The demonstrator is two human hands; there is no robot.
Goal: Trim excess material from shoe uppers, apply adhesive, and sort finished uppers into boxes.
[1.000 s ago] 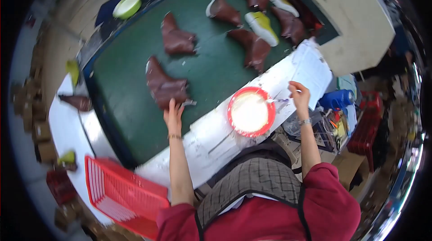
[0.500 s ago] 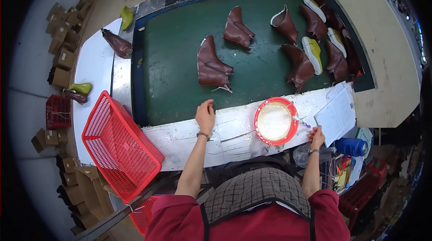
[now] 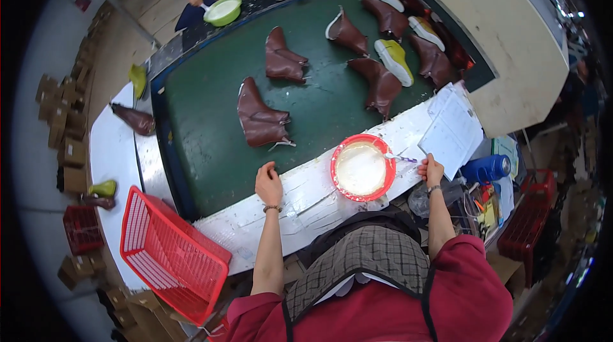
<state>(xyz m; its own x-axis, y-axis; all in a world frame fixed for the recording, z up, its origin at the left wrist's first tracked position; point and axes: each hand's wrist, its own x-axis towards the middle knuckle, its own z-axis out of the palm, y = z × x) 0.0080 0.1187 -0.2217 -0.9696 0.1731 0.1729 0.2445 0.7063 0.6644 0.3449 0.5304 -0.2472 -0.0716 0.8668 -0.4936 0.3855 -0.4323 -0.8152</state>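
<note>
Brown boot (image 3: 260, 115) on green counter (image 3: 207, 134), twelve o'clock from left hand (image 3: 269, 183). Left hand since off it, empty, loosely curled, so boot lies untouched. Right hand (image 3: 431, 170), three o'clock from red bowl (image 3: 334, 171), meets purple handle (image 3: 403, 159); grip unclear. Hands well apart.

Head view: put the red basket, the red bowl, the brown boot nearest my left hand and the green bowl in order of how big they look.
1. Red basket
2. Red bowl
3. Brown boot
4. Green bowl

The green bowl is farther off, so its true size is unsure.
</note>
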